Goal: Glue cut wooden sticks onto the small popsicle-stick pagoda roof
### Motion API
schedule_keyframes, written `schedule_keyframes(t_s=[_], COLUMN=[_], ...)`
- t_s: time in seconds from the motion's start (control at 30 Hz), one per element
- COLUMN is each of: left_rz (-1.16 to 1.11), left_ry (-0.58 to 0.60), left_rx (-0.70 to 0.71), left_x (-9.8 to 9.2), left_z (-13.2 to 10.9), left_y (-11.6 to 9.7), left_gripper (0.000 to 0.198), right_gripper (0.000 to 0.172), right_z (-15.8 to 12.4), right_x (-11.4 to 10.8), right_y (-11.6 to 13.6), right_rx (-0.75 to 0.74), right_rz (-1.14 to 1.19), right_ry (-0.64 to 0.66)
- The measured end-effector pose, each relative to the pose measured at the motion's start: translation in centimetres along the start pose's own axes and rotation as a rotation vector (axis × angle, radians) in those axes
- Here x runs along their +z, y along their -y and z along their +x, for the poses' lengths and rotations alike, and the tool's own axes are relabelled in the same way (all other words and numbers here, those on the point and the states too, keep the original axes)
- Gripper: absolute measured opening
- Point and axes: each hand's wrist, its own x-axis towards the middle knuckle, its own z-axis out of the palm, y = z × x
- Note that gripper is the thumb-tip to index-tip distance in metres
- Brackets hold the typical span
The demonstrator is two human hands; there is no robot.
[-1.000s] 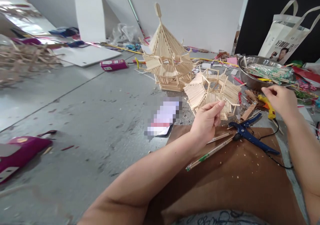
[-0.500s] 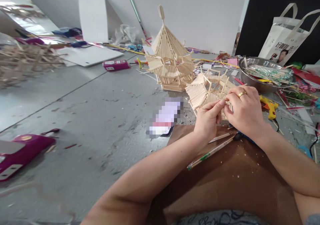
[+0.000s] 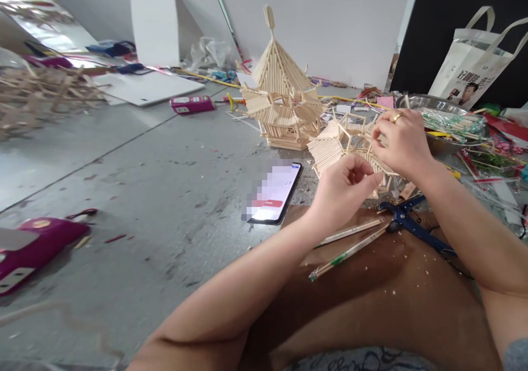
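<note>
A small roof-shaped model of wooden sticks [image 3: 328,151] sits on the floor before me, partly behind my hands. My left hand [image 3: 344,192] is at its near side, thumb and forefinger curled close together; anything between them is too small to make out. On the model's right side is my right hand [image 3: 402,140], with a ring on one finger. Its fingers are bent in a pinch, and whatever they hold is hidden. Under the right forearm lie dark blue cutting pliers [image 3: 421,230]. Wrapped chopsticks [image 3: 350,250] lie beside the pliers on a brown board [image 3: 371,310].
A taller stick pavilion [image 3: 284,96] stands behind the small model. The phone [image 3: 274,195] lies left of my hands. At right are a metal bowl [image 3: 437,145] of wrapped sticks, a yellow glue gun [image 3: 452,171] and a white bag [image 3: 466,63]. Purple devices [image 3: 192,104] lie leftward.
My hands have parted. The right one has moved up and away over the model's right side; the left has come slightly down. The pliers now show more fully.
</note>
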Motion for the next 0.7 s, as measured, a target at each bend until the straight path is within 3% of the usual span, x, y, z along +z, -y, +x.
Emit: schedule_keyframes(t_s=[0.07,0.2,0.47,0.7], left_rz=[0.184,0.418,0.703,0.796], left_ry=[-0.126,-0.218,-0.221,-0.213], left_rx=[0.158,0.299,0.342,0.356], left_x=[-1.0,-2.7,-3.4,-3.7], left_z=[0.6,2.2,3.4,3.7], left_y=[-0.2,0.3,1.7,2.1], left_gripper=[0.011,0.012,0.014,0.015], right_gripper=[0.012,0.011,0.018,0.015], right_z=[0.4,0.8,1.2,1.2], right_x=[0.2,0.4,0.8,1.0], right_y=[0.0,0.2,0.0,-0.1], right_rx=[-0.019,-0.036,-0.029,-0.031], right_rz=[0.007,0.008,0.019,0.024], right_ry=[0.039,0.098,0.134,0.165])
